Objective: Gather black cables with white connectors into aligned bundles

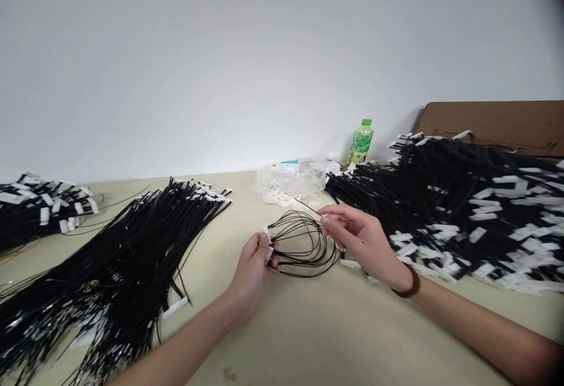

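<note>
Between my hands, thin black wires (pixel 304 257) fan out in loops from a white connector (pixel 268 251). My left hand (pixel 253 265) is closed on that connector, thumb on top and fingertips curled beneath. At the far side of the loops my right hand (pixel 359 239) pinches a single black wire between thumb and forefinger. The wire's free end sticks out up and to the left, toward a clear plastic bag (pixel 288 183) of small white connectors. Part of the left-hand grip is covered by the thumb.
A large pile of black wires with white connectors (pixel 484 210) covers the right side, before a brown cardboard sheet (pixel 489 121). Black wire bundles (pixel 127 257) lie at left, with another bundle (pixel 44 204) beyond. A green-capped bottle (pixel 360 142) stands by the wall.
</note>
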A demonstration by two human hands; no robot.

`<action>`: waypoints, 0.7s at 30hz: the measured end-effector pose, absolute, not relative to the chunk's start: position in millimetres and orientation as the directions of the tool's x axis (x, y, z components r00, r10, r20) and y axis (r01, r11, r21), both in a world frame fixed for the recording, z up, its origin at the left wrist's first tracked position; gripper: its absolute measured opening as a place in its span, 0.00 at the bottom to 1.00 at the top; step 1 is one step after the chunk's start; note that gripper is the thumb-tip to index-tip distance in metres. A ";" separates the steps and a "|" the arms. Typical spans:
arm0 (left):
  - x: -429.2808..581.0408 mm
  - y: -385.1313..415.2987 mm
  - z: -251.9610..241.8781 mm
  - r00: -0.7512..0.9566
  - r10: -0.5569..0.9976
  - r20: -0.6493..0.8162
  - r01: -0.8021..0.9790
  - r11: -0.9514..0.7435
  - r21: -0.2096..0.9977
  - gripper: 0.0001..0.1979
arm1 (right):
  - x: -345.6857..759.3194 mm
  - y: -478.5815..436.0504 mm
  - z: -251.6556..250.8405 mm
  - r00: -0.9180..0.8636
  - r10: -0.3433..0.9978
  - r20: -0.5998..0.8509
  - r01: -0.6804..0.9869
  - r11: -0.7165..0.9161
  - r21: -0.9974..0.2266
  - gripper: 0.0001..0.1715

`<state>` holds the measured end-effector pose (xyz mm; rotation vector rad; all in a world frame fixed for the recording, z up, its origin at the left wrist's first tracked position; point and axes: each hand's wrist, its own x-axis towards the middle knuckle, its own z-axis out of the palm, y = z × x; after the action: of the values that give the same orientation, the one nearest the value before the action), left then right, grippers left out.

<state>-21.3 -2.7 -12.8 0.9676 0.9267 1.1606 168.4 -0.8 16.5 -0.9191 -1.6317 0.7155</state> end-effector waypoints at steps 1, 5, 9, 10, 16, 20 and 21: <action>-21.4 -2.7 -12.8 0.159 0.984 -0.079 -0.291 0.124 0.949 0.16 | 167.6 -1.4 16.1 -0.131 0.846 0.518 0.214 0.534 -0.818 0.16; -21.7 -3.0 -12.7 0.161 0.985 -0.070 -0.270 0.112 0.956 0.16 | 166.9 -2.3 14.2 -0.145 0.842 0.519 0.246 0.539 -0.805 0.14; -21.4 -3.4 -12.0 0.172 0.983 -0.065 -0.268 0.111 0.957 0.17 | 167.3 -3.1 12.8 -0.176 0.841 0.512 0.285 0.541 -0.791 0.13; -21.3 -3.5 -11.8 0.172 0.983 -0.064 -0.266 0.109 0.958 0.17 | 167.1 -3.3 12.8 -0.188 0.837 0.515 0.297 0.548 -0.782 0.13; -20.8 -3.7 -11.4 0.165 0.984 -0.061 -0.262 0.104 0.959 0.16 | 163.8 -4.8 14.1 -0.244 0.821 0.516 0.359 0.570 -0.739 0.14; -20.1 -3.7 -11.5 0.163 0.985 -0.063 -0.258 0.104 0.961 0.17 | 163.8 -4.6 13.7 -0.242 0.819 0.521 0.401 0.573 -0.715 0.14; -20.0 -3.8 -11.3 0.163 0.985 -0.063 -0.255 0.104 0.961 0.17 | 164.2 -4.4 13.2 -0.239 0.818 0.523 0.404 0.573 -0.713 0.15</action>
<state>-20.0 -3.8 -11.3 1.0226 0.9432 1.1502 164.2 -4.4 13.2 -0.9941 -1.8536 0.5462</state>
